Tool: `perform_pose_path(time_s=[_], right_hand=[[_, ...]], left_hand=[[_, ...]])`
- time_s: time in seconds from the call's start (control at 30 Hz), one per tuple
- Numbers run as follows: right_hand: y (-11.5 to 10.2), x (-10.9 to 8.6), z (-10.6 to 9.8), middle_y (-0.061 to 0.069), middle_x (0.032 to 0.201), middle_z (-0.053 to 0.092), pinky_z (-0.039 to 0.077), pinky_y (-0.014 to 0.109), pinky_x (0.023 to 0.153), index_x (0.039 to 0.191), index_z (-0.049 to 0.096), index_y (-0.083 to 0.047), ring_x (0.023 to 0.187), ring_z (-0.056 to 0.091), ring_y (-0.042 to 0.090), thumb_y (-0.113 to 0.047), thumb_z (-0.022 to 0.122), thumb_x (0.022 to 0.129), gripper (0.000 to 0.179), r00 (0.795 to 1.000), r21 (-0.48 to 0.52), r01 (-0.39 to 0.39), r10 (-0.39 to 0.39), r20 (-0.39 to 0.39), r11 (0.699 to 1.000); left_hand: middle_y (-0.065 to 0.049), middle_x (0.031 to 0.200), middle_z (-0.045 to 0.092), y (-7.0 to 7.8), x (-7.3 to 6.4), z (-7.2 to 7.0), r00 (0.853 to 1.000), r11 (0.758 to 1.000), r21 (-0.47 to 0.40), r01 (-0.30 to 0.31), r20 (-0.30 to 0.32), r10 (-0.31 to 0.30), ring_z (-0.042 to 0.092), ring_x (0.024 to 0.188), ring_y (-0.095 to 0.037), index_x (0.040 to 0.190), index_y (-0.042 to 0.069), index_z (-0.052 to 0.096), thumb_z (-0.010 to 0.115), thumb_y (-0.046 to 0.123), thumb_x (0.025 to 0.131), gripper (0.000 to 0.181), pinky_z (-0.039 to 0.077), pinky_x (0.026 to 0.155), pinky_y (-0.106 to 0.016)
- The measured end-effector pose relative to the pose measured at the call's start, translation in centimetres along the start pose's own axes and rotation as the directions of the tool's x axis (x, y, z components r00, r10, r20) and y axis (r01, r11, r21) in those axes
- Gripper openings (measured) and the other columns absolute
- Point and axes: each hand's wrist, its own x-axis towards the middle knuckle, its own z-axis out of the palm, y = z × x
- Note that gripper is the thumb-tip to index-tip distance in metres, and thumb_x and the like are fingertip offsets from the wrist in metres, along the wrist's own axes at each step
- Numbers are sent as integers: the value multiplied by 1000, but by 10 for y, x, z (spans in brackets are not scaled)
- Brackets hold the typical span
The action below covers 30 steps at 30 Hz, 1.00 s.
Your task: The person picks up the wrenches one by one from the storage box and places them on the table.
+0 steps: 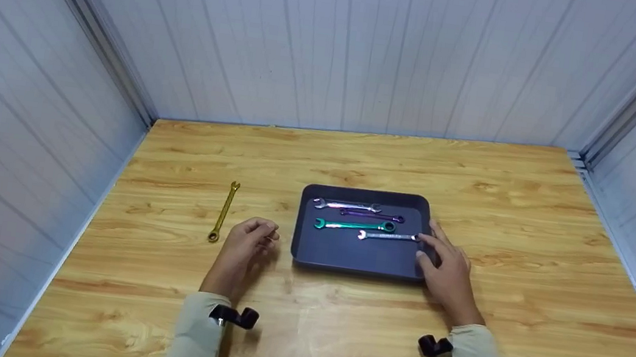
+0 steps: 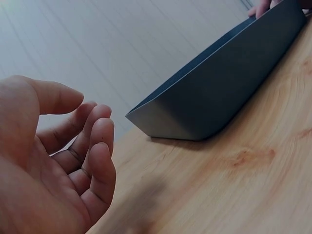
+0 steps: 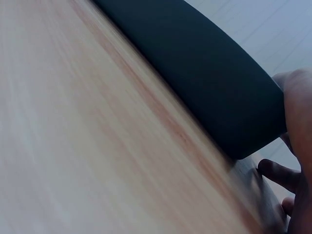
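Note:
A dark grey tray [image 1: 357, 257] stands on the wooden table with several wrenches in it: a silver one [image 1: 345, 206], a purple one [image 1: 371, 215], a green one [image 1: 352, 225] and a smaller silver one [image 1: 387, 237]. My right hand [image 1: 450, 273] straddles the tray's right rim. Its index fingertip is at the end of the smaller silver wrench, its thumb is apart from that finger, and other fingers hang outside the rim. My left hand [image 1: 247, 246] hovers left of the tray, fingers loosely curled around nothing. A gold wrench [image 1: 224, 212] lies beyond it to the left.
The wooden table [image 1: 321, 339] extends on all sides of the tray. Pale panelled walls [image 1: 335, 45] rise behind it and at both sides. A small black camera mount [image 1: 238, 317] sits on each wrist.

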Motion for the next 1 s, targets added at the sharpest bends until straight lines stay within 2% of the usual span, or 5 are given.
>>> perform_pose_path(time_s=[0.1,0.4,0.67,1.0], right_hand=[[0,1,0,2,159,36,7,67,112,134,63,-7,144,35,29,-13,64,98,37,1000,-4,1,-1,0,1000],[1,2,-4,3,159,35,7,65,113,134,62,-6,145,32,31,-14,63,98,37,1000,-4,-12,12,-3,1000],[2,0,-7,6,159,35,7,66,113,134,63,-5,144,34,32,-13,63,97,37,1000,-5,-9,9,-9,1000],[1,0,-9,4,159,34,7,66,113,135,62,-6,144,34,32,-13,63,98,38,1000,-8,-22,22,-2,1000]], left_hand=[[-8,84,66,2,0,3,1000,1000,5,2,-5,-2,61,71,-17,98,-1,67,62,10,98,12,48,61,-24],[-10,84,64,5,5,18,1000,1000,-28,11,20,-11,59,68,-15,100,-3,66,59,11,100,15,49,60,-25],[-11,82,63,8,5,33,998,996,-87,9,66,-3,61,69,-17,97,-4,64,58,7,100,13,54,66,-28],[-9,83,63,13,5,46,996,997,-80,21,88,-14,61,70,-15,101,-7,64,57,8,100,16,55,66,-27]])
